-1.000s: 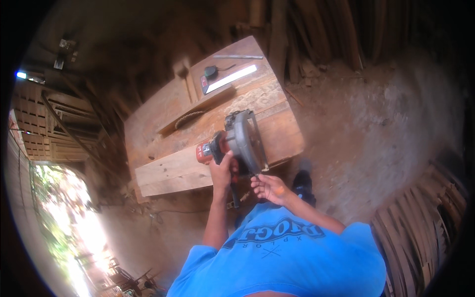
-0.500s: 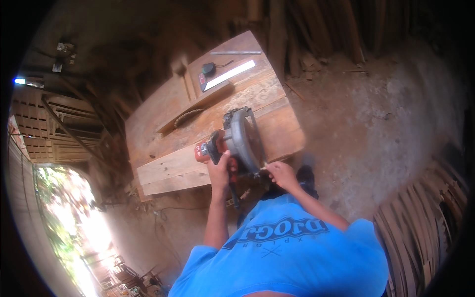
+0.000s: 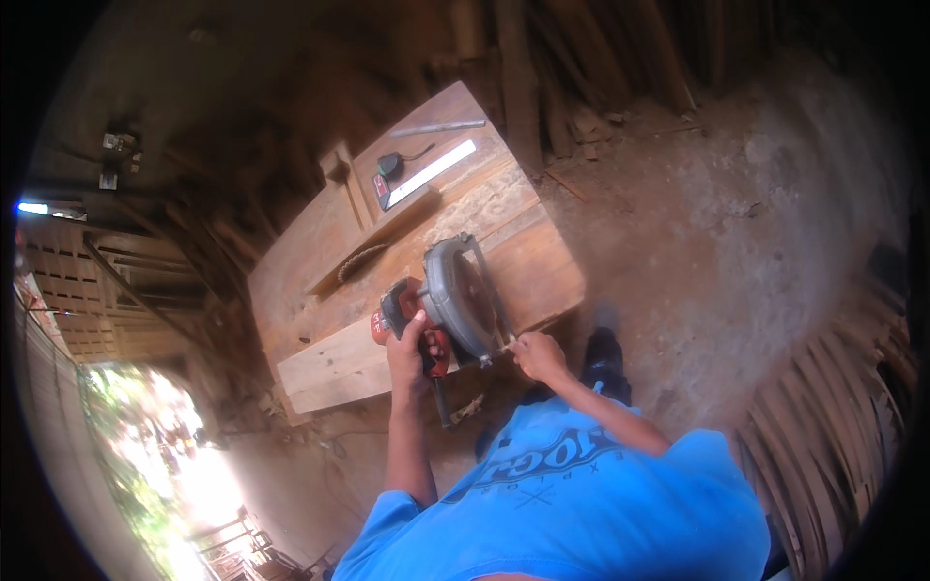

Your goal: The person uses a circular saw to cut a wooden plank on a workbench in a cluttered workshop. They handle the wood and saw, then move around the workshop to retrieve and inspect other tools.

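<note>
A circular saw (image 3: 453,295) with a red motor and grey guard is over the near part of a worn wooden tabletop (image 3: 547,276), above a pale board (image 3: 327,380). My left hand (image 3: 407,349) is closed round its red and black handle. My right hand (image 3: 538,356) has its fingers closed at the lower end of the saw's base, on a small part too small to name. Farther back on the top lie a curved toothed piece (image 3: 360,259), a wooden batten (image 3: 397,225), a square (image 3: 431,174), a tape measure (image 3: 388,165) and a thin metal strip (image 3: 436,127).
Stacked curved offcuts (image 3: 804,436) fill the lower right, and planks (image 3: 528,97) lean along the back. A dusty floor (image 3: 727,252) runs right of the table. My shoe (image 3: 603,363) shows beside it. A bright opening (image 3: 165,455) with greenery is at the left.
My right hand has turned from palm up to knuckles up and closed at the base's end. The table and saw sit lower and further left in the view. My left hand keeps its grip.
</note>
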`<action>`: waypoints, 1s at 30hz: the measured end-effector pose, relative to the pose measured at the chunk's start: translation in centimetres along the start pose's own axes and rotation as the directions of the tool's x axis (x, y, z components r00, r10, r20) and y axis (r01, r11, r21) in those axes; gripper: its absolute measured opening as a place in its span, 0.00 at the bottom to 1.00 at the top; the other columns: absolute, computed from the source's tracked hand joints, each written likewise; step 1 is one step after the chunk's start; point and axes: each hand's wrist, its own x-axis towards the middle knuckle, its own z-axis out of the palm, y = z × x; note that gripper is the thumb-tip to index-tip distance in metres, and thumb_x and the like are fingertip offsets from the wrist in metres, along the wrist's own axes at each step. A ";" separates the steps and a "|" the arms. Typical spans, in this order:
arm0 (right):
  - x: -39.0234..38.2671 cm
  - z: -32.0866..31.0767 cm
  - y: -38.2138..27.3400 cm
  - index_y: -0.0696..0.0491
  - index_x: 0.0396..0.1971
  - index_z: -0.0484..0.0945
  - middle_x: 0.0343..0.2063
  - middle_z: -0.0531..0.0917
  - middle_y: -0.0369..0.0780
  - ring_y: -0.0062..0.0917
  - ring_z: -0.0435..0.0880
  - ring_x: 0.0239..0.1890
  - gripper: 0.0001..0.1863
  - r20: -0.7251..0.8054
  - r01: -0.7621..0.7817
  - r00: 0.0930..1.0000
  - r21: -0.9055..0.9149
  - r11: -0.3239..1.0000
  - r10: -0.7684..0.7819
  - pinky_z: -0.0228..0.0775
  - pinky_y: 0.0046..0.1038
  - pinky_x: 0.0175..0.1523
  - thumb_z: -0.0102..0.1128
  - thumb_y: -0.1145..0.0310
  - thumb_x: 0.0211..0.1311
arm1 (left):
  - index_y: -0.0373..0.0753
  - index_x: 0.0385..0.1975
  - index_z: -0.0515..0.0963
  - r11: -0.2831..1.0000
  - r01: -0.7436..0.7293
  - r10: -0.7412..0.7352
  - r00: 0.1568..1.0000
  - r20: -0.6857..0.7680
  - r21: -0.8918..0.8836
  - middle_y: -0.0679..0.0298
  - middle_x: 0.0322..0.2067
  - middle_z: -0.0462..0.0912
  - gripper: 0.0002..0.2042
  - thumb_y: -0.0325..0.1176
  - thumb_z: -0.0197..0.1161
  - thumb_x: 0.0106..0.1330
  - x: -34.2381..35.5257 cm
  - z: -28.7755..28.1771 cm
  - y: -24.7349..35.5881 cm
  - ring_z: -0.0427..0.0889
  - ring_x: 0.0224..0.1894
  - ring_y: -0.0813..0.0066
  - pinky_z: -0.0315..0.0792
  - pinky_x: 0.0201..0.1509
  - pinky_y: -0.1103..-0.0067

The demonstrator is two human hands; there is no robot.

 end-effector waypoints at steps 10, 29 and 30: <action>-1.2 -1.2 -0.6 0.54 0.28 0.84 0.31 0.86 0.52 0.51 0.86 0.40 0.21 -0.055 0.058 0.997 -0.075 0.996 -0.062 0.75 0.50 0.47 0.61 0.50 0.68 | 0.37 0.41 0.75 0.998 0.060 -0.060 0.998 0.010 0.026 0.68 0.19 0.74 0.13 0.41 0.65 0.70 0.8 -0.3 1.5 0.74 0.18 0.79 0.70 0.23 0.83; 1.1 -2.8 -2.1 0.60 0.43 0.84 0.34 0.86 0.37 0.16 0.79 0.43 0.24 0.392 0.353 0.724 0.496 0.793 -0.567 0.72 0.27 0.53 0.55 0.51 0.77 | 0.38 0.40 0.76 0.995 0.068 -0.067 0.998 -0.014 0.067 0.67 0.21 0.76 0.14 0.43 0.66 0.69 0.5 -0.2 1.5 0.77 0.20 0.78 0.71 0.24 0.82; 1.3 -2.7 -2.0 0.60 0.43 0.84 0.34 0.86 0.36 0.15 0.78 0.43 0.24 0.399 0.345 0.710 0.522 0.780 -0.580 0.72 0.27 0.53 0.55 0.51 0.78 | 0.37 0.41 0.76 0.994 0.093 -0.090 0.995 -0.042 0.065 0.67 0.21 0.76 0.14 0.42 0.65 0.70 0.4 -0.2 1.5 0.76 0.20 0.79 0.71 0.25 0.83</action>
